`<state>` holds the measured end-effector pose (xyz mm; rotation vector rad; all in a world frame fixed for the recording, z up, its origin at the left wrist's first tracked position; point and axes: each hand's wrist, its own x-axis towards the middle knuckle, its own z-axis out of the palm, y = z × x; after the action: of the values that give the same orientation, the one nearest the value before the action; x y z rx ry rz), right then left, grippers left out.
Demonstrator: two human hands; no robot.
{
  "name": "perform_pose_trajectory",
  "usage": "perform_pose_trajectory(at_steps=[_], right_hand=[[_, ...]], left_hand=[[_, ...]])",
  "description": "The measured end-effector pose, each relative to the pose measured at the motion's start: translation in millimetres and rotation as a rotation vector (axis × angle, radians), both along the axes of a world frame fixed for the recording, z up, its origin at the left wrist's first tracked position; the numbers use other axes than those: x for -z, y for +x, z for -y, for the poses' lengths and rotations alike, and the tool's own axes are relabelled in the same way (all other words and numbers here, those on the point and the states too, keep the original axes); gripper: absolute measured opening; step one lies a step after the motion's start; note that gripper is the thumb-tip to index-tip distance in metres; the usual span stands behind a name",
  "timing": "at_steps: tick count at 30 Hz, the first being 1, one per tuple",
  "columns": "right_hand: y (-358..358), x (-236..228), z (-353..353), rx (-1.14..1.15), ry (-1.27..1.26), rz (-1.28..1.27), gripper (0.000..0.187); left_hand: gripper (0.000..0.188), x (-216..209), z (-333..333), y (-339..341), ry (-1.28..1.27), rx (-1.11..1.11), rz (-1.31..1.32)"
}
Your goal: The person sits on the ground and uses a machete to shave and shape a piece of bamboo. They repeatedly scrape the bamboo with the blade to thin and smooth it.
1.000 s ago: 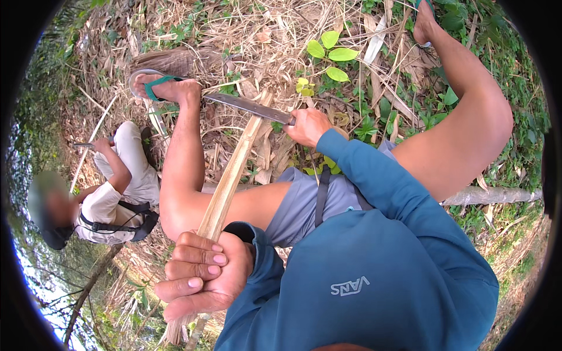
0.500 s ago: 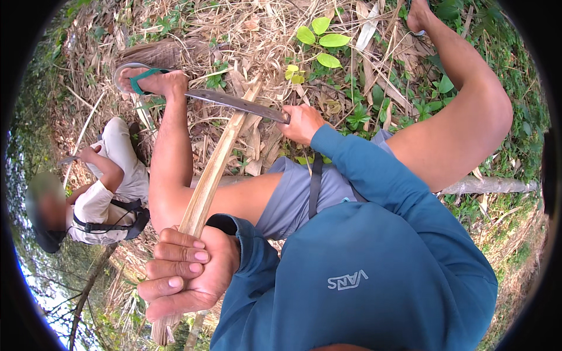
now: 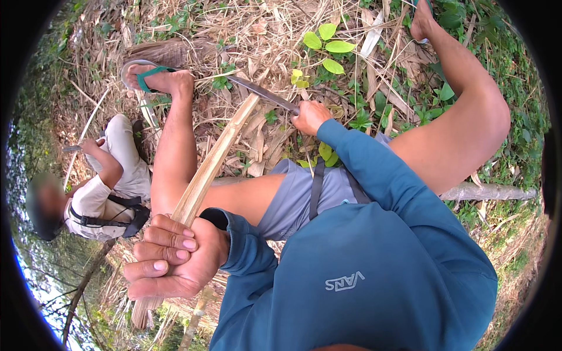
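My left hand (image 3: 175, 257) is closed round the near end of a pale split strip of wood or bamboo (image 3: 213, 153), which slants up and away to the right. A frayed end of the strip sticks out below my fist. My right hand (image 3: 312, 118) grips the handle of a long dark-bladed machete (image 3: 263, 92); most of the handle is hidden in my fingers. The blade points to the upper left and lies at the far tip of the strip, crossing it. Whether blade and strip touch there, I cannot tell.
My bare legs are spread, with a green-strapped flip-flop (image 3: 151, 76) on the left foot. Dry leaves and stalks litter the ground; a leafy green plant (image 3: 331, 47) grows ahead. A pole (image 3: 489, 191) lies at right. At left another person (image 3: 108, 193) sits holding a blade.
The machete has slid outward along the strip to its far tip, moving right and slightly up. My left hand has drawn the strip a little toward the lower left.
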<state>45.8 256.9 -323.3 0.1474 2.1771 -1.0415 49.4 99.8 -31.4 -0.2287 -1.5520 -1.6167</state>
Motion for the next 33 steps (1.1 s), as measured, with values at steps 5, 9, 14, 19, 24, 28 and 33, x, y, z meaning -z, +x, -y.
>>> perform_pose_trajectory(at_steps=[5, 9, 14, 19, 24, 28, 33], right_hand=[[11, -38, 10, -0.086, -0.121, -0.008, 0.035], [5, -4, -3, 0.005, 0.040, 0.047, 0.034], [17, -41, 10, -0.060, -0.041, -0.005, 0.035], [16, 31, -9, 0.022, 0.106, 0.048, 0.039], [5, 20, -13, 0.081, -0.012, 0.226, 0.045], [10, -24, -3, 0.013, -0.043, 0.106, 0.040], [19, -13, -7, 0.044, -0.007, 0.031, 0.040]], left_hand=[[0.047, 1, 6, 3, -0.016, -0.043, -0.027], [0.046, -3, 5, 1, 0.049, 0.021, -0.009], [0.045, -2, 17, 2, 0.064, -0.010, 0.008], [0.046, -16, 26, -2, 0.067, 0.028, 0.057], [0.047, -31, 32, 14, 0.044, 0.122, 0.060], [0.047, -29, 26, 4, 0.066, 0.046, 0.056], [0.045, -55, 30, 8, -0.024, 0.080, 0.056]])
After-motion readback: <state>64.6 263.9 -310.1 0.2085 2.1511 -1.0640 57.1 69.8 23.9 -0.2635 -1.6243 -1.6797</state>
